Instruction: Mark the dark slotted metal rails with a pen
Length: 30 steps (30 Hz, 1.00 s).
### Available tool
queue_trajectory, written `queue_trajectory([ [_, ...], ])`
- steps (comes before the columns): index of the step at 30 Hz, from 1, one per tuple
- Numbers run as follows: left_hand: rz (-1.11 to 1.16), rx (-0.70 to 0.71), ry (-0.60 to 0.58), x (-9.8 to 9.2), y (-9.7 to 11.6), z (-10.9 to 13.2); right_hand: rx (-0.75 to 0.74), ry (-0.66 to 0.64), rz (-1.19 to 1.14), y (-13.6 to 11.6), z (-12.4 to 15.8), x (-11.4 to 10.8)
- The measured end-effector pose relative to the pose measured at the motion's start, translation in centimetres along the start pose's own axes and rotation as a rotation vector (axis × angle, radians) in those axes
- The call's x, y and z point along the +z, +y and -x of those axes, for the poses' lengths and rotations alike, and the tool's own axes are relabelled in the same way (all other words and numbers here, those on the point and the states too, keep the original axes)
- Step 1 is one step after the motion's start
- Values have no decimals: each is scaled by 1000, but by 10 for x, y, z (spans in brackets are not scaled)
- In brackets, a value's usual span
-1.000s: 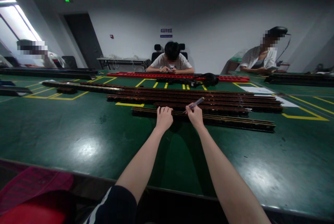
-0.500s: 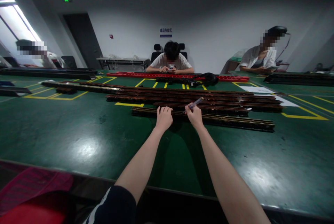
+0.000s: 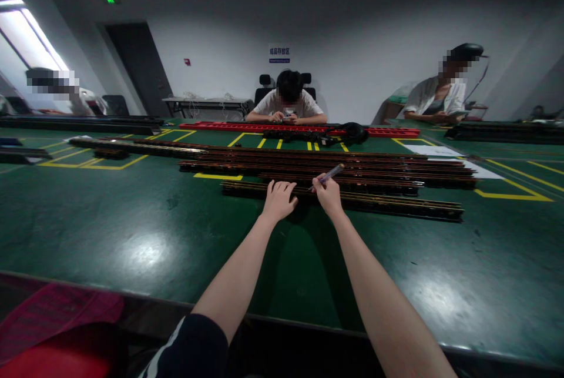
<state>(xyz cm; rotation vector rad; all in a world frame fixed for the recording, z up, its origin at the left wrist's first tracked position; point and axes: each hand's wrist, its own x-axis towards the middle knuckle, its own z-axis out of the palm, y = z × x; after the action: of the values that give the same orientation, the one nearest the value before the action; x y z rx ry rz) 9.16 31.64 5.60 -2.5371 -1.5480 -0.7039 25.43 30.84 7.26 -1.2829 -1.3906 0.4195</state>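
Observation:
My left hand (image 3: 279, 199) rests palm down on the nearest long dark strip (image 3: 396, 204), its fingers stretched over the strip's near edge. My right hand (image 3: 328, 195) is closed on a pen (image 3: 328, 176), whose tip touches the same strip just right of the left hand. The strip lies across the green table (image 3: 132, 231), nearest of several like strips (image 3: 335, 163) laid side by side.
A red rail (image 3: 247, 127) and a black cable bundle (image 3: 352, 132) lie at the far edge, where one person sits opposite. Other people sit at the far right and far left. Yellow floor-style markings (image 3: 513, 196) cross the table. A red-pink object (image 3: 53, 319) sits near my lap.
My left hand has slid slightly right along the strip, closer to the right hand. The right hand and pen have hardly moved.

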Motion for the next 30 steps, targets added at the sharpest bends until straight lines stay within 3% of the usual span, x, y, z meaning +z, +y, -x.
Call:
queue_trajectory([
  [30, -71, 23, 57, -1, 3, 0, 43, 29, -67, 1, -1, 1],
])
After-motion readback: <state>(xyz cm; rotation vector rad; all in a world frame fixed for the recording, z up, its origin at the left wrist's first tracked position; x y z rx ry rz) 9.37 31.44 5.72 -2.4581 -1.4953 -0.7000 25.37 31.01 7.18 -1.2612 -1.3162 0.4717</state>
